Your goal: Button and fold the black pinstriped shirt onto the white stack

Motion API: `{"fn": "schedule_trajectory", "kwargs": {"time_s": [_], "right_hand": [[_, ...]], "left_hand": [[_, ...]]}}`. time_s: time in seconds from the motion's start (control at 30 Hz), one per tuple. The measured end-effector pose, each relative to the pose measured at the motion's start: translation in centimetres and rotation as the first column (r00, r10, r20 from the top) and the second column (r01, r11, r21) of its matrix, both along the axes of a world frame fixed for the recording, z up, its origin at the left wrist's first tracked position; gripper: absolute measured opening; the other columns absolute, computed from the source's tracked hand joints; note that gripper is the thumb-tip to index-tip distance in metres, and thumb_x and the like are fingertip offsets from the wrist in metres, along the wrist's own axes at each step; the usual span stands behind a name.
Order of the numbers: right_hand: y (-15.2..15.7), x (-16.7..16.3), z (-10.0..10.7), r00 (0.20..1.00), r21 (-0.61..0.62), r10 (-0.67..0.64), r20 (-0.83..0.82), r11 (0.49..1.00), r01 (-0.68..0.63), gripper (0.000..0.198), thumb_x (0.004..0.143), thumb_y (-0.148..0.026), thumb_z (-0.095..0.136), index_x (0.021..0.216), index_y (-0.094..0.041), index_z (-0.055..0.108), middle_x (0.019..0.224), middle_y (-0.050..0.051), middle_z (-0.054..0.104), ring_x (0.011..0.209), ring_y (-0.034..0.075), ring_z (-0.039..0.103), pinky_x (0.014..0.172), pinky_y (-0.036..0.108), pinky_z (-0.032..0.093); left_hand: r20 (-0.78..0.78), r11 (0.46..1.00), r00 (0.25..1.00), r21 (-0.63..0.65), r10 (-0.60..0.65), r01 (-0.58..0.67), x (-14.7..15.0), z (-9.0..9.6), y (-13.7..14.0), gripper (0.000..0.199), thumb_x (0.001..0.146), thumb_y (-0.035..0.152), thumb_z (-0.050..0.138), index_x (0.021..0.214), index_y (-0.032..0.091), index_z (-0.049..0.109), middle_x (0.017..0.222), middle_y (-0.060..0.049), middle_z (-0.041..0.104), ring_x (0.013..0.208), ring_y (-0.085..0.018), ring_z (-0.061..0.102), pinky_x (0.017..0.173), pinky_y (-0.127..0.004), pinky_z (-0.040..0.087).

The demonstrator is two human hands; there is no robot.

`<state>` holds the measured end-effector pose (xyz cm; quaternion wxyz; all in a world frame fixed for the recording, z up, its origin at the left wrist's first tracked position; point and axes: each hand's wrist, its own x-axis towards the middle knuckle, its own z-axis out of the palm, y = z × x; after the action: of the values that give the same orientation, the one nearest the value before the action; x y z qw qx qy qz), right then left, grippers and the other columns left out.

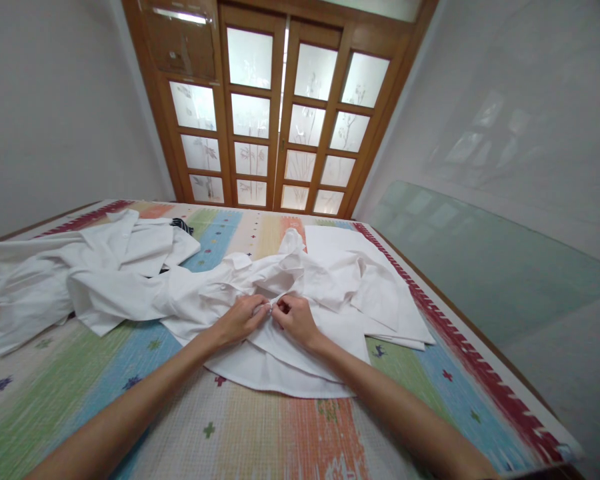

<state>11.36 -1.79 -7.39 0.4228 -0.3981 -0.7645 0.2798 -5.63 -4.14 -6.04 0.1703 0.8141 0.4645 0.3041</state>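
A white shirt [290, 353] lies spread and crumpled across the middle of the table, its hem toward me and a sleeve stretching left. My left hand [245, 315] pinches the edge of its fabric between thumb and fingers. Right beside it, my right hand [294, 319] is also closed on the same edge, the fingertips of both hands almost touching. Whatever small part sits between the fingertips, such as a button, is too small to make out.
More white garments [125, 247] lie heaped at the left, with a dark striped piece [183, 225] by them. A folded white cloth [400, 293] lies at the right under part of the shirt. The striped tablecloth [250, 427] covers the table; wooden glazed doors [279, 133] stand behind.
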Motion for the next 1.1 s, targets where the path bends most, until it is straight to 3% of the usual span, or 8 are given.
{"fn": "schedule_trajectory", "kwargs": {"time_s": [0.33,0.57,0.67,0.77,0.83,0.93,1.0,1.1], "right_hand": [[0.4,0.5,-0.6,0.992,0.14,0.084,0.093,0.986,-0.096,0.023,0.077,-0.02,0.053,0.054,-0.021,0.049,0.055,0.0,0.055,0.054,0.013,0.048,0.058,0.025,0.039],[1.2,1.9,0.4,0.986,-0.082,-0.15,-0.07,0.986,0.144,0.019,0.07,-0.024,0.052,0.052,-0.021,0.046,0.046,-0.004,0.048,0.047,0.012,0.043,0.048,0.023,0.034],[1.7,4.9,2.4,0.958,-0.053,-0.266,-0.108,0.964,0.262,0.024,0.067,-0.025,0.051,0.045,-0.021,0.04,0.042,-0.005,0.041,0.045,0.011,0.038,0.045,0.023,0.03],[2.1,8.9,4.6,0.936,-0.003,-0.314,-0.162,0.948,0.317,0.028,0.066,-0.025,0.049,0.042,-0.021,0.036,0.04,-0.005,0.034,0.042,0.01,0.032,0.043,0.024,0.024],[2.4,11.4,5.8,0.941,-0.023,-0.288,-0.177,0.957,0.289,0.029,0.068,-0.025,0.048,0.041,-0.021,0.04,0.04,-0.004,0.037,0.042,0.01,0.034,0.043,0.025,0.026],[3.6,13.7,7.0,0.935,-0.007,-0.332,-0.126,0.943,0.334,0.028,0.074,-0.027,0.048,0.048,-0.019,0.054,0.043,-0.002,0.048,0.046,0.013,0.045,0.048,0.026,0.035],[5.0,13.9,7.3,0.922,0.094,-0.386,-0.027,0.917,0.387,0.023,0.075,-0.027,0.052,0.055,-0.018,0.06,0.053,0.001,0.058,0.054,0.016,0.052,0.057,0.028,0.041],[7.5,12.4,7.2,0.935,0.17,-0.317,0.16,0.942,0.29,0.013,0.073,-0.028,0.062,0.075,-0.017,0.068,0.081,0.007,0.069,0.073,0.019,0.061,0.072,0.031,0.047]], "left_hand": [[0.021,1.0,1.0,0.002,-0.014,0.014,-0.3,-0.5,0.4,0.022,0.087,0.031,0.051,0.087,0.016,0.067,0.083,-0.005,0.073,0.072,-0.017,0.065,0.07,-0.027,0.047],[0.008,0.984,0.998,0.167,0.055,-0.056,-1.5,2.2,-0.7,0.021,0.087,0.031,0.05,0.081,0.018,0.064,0.076,-0.004,0.071,0.069,-0.016,0.064,0.067,-0.026,0.047],[-0.019,0.96,0.988,0.241,0.151,-0.142,-4.1,4.4,-1.9,0.023,0.083,0.037,0.052,0.074,0.019,0.063,0.07,-0.003,0.068,0.064,-0.015,0.061,0.065,-0.025,0.047],[0.014,0.968,0.979,0.149,0.203,-0.202,-7.3,6.6,-3.3,0.029,0.08,0.045,0.054,0.067,0.02,0.063,0.066,-0.001,0.067,0.062,-0.015,0.059,0.064,-0.025,0.047],[0.156,0.959,0.955,0.091,0.252,-0.268,-9.2,7.8,-3.9,0.033,0.083,0.047,0.048,0.073,0.022,0.066,0.072,-0.001,0.068,0.072,-0.018,0.061,0.072,-0.028,0.049],[0.279,0.861,0.843,0.095,0.459,-0.5,-11.4,9.2,-3.0,0.034,0.087,0.048,0.044,0.083,0.022,0.066,0.088,0.0,0.07,0.088,-0.019,0.063,0.087,-0.032,0.048],[0.189,0.785,0.78,0.069,0.596,-0.616,-12.3,9.4,-1.1,0.035,0.081,0.05,0.052,0.091,0.02,0.065,0.101,-0.003,0.07,0.091,-0.02,0.063,0.09,-0.034,0.047],[-0.042,0.858,0.865,-0.111,0.5,-0.501,-12.7,8.3,2.6,0.05,0.068,0.054,0.06,0.101,0.016,0.064,0.11,-0.01,0.069,0.091,-0.024,0.065,0.081,-0.033,0.051]]}}
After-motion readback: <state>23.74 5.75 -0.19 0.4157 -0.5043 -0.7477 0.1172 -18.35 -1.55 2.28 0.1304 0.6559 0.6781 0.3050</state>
